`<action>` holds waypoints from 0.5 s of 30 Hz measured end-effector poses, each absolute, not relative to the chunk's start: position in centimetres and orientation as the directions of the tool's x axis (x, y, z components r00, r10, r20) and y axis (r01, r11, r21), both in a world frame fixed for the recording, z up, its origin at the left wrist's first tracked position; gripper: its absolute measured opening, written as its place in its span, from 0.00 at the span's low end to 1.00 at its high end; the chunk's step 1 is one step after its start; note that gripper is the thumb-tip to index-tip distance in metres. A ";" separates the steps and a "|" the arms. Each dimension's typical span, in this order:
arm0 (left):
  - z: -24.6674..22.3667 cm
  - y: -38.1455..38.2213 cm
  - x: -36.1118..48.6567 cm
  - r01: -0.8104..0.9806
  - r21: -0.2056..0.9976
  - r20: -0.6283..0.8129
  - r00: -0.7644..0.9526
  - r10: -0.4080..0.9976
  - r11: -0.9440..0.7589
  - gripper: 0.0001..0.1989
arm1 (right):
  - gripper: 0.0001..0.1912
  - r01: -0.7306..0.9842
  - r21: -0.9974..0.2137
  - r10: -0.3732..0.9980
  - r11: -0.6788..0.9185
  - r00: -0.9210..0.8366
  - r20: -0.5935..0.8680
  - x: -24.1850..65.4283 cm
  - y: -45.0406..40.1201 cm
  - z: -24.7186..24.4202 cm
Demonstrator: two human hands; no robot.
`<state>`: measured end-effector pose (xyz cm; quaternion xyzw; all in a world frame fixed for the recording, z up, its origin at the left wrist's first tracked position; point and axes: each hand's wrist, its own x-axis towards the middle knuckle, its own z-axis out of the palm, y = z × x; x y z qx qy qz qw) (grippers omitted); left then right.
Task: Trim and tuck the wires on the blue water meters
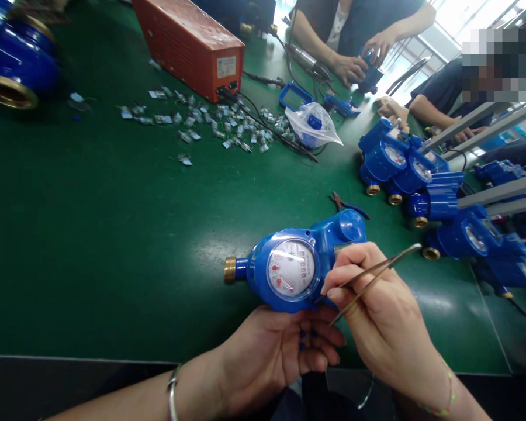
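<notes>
A blue water meter lies on the green table with its round dial up and its brass threaded end to the left. Just below it, my left hand is palm up with loosely curled fingers, cupping several tiny blue plugs. The thumb side of that hand is against or very near the meter's lower edge. My right hand is closed around metal tweezers. Their tips point down to the left, near the meter's lower right side and above my left fingers. Whether the tips hold anything is too small to tell.
Pliers lie behind the meter. Several more blue meters line the right side. An orange power box, scattered small parts and a plastic bag are farther back. A co-worker's hands handle a blue part.
</notes>
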<state>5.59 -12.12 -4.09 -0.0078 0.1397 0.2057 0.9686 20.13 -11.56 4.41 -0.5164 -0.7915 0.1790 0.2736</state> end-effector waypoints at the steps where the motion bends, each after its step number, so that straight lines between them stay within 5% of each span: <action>1: -4.0 -12.1 5.6 -0.400 0.034 -0.279 0.876 0.393 0.916 0.12 | 0.07 0.718 -0.569 0.916 0.400 -0.315 0.247 20.2 -11.6 4.4; 9: -3.9 -12.2 5.7 -0.380 0.111 -0.410 0.824 0.391 0.918 0.11 | 0.08 0.645 -0.653 0.917 0.398 -0.300 0.263 20.7 -11.8 4.2; 12: -3.9 -12.6 4.6 -0.311 0.327 -0.464 0.769 0.438 0.892 0.09 | 0.06 0.592 -0.705 0.920 0.392 -0.260 0.293 20.9 -11.9 4.0; 15: -3.1 -12.6 1.5 -0.052 0.591 -0.537 0.720 0.441 0.805 0.08 | 0.07 0.522 -0.763 0.925 0.381 -0.216 0.314 20.7 -12.0 3.7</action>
